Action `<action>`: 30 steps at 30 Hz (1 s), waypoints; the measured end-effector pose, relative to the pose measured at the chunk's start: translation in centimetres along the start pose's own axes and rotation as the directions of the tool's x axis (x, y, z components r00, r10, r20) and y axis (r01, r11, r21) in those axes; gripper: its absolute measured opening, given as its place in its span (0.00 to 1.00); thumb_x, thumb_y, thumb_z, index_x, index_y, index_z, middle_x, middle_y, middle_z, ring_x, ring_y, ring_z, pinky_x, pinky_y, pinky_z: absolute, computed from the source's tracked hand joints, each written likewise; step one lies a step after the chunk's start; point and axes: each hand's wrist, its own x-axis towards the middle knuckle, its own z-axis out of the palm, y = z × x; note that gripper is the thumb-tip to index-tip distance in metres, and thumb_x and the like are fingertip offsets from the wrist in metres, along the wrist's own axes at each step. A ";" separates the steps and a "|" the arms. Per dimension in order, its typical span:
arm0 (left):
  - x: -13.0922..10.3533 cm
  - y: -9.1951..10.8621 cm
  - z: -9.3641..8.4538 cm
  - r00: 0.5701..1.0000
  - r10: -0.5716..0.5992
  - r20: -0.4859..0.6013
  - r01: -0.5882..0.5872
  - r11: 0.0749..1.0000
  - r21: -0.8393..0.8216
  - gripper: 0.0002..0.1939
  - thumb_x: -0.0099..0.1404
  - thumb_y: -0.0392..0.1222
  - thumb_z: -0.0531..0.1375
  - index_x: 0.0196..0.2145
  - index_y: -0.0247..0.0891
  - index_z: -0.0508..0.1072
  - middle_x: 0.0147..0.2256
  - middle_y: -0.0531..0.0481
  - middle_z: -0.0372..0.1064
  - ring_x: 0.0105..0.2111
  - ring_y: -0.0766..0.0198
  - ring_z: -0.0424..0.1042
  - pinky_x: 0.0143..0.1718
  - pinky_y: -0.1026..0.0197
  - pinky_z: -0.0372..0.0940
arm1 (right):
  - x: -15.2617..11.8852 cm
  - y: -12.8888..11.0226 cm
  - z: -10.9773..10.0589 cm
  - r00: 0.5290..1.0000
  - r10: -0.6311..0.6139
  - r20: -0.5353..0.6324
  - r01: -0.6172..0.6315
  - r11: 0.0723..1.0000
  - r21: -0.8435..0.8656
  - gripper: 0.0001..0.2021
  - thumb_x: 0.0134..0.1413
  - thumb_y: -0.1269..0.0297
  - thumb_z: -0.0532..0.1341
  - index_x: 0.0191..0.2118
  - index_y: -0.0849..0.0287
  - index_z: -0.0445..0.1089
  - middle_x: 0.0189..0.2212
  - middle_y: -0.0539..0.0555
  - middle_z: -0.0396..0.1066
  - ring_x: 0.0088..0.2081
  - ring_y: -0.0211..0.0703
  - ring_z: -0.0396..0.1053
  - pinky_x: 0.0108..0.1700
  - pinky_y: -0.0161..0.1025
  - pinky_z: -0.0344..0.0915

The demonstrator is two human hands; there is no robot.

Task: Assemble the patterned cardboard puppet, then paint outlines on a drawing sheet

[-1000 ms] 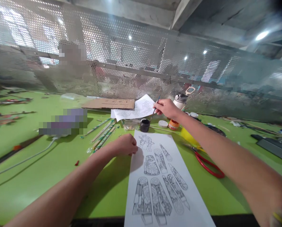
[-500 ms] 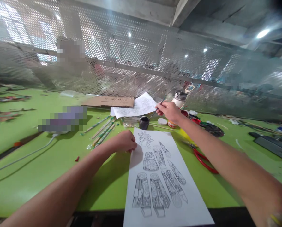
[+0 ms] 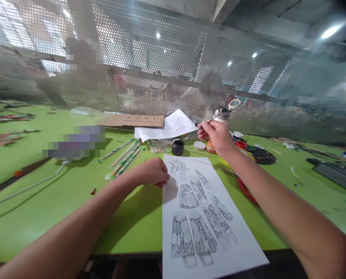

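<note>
My right hand [image 3: 217,133] is closed around a thin paintbrush [image 3: 193,133], its handle slanting up to the right. The brush tip is just above and right of an open jar of black paint [image 3: 178,148]. My left hand [image 3: 154,172] is closed at the upper left edge of a white sheet of paper [image 3: 236,248], with the fingertips on that edge. Line drawings of a figure's head, torso and separate limb pieces [image 3: 190,193] cover the sheet. Its lower end reaches past the table's front edge.
Patterned sticks [image 3: 126,161] lie left of the jar. Behind are another drawn sheet [image 3: 173,128], cardboard [image 3: 132,120] and a bottle [image 3: 222,115]. A white lid [image 3: 199,145], an orange paint jar [image 3: 210,146] and red-handled scissors [image 3: 246,192] are near my right arm. A cable [image 3: 45,178] crosses the left side.
My right hand has moved a little to the right, and the brush now lies flatter with its tip higher. My left hand stays at the paper's edge. The view has shifted slightly.
</note>
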 end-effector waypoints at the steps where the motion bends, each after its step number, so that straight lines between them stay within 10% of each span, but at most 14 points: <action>1: 0.0 0.0 0.1 1.000 0.011 0.015 -0.011 1.000 -0.006 0.08 0.52 0.36 0.54 0.21 0.33 0.73 0.23 0.47 0.72 0.20 0.67 0.67 0.23 0.65 0.62 | -0.6 -0.1 -0.2 0.999 0.026 -0.040 -0.024 0.998 0.054 0.11 0.50 0.56 0.64 0.29 0.60 0.68 0.21 0.50 0.69 0.21 0.34 0.67 0.24 0.34 0.66; 12: -0.9 1.3 1.1 0.985 0.024 0.169 -0.017 0.999 -0.041 0.08 0.51 0.38 0.54 0.21 0.33 0.72 0.24 0.47 0.74 0.21 0.67 0.70 0.22 0.67 0.62 | -7.4 0.8 -1.5 0.922 0.369 -0.118 -0.265 0.825 0.500 0.05 0.48 0.66 0.64 0.27 0.60 0.67 0.20 0.50 0.67 0.23 0.35 0.64 0.24 0.33 0.61; 20: -1.4 1.2 0.6 0.962 0.017 0.273 -0.015 1.000 -0.008 0.10 0.56 0.40 0.54 0.24 0.34 0.72 0.19 0.51 0.70 0.19 0.68 0.68 0.21 0.67 0.59 | -8.3 2.9 -1.6 0.908 0.416 -0.051 -0.353 0.826 0.439 0.12 0.52 0.55 0.62 0.27 0.58 0.67 0.19 0.49 0.64 0.21 0.35 0.61 0.23 0.35 0.60; 26: -0.7 0.2 -0.9 0.955 0.216 -0.202 -0.181 0.967 0.178 0.16 0.60 0.48 0.55 0.32 0.33 0.76 0.29 0.48 0.73 0.27 0.67 0.67 0.28 0.65 0.59 | -8.7 2.8 -1.9 0.954 0.294 -0.056 -0.269 0.925 0.269 0.13 0.58 0.52 0.56 0.30 0.55 0.65 0.22 0.51 0.64 0.26 0.40 0.66 0.27 0.39 0.65; 30: 0.3 -0.8 -0.4 0.892 0.395 -0.220 -0.312 0.889 0.335 0.14 0.61 0.45 0.55 0.38 0.37 0.76 0.43 0.45 0.71 0.37 0.64 0.68 0.37 0.63 0.61 | -8.8 2.6 -1.7 0.961 0.261 -0.090 -0.232 0.940 0.250 0.12 0.58 0.54 0.56 0.30 0.56 0.64 0.23 0.51 0.66 0.28 0.40 0.68 0.31 0.40 0.68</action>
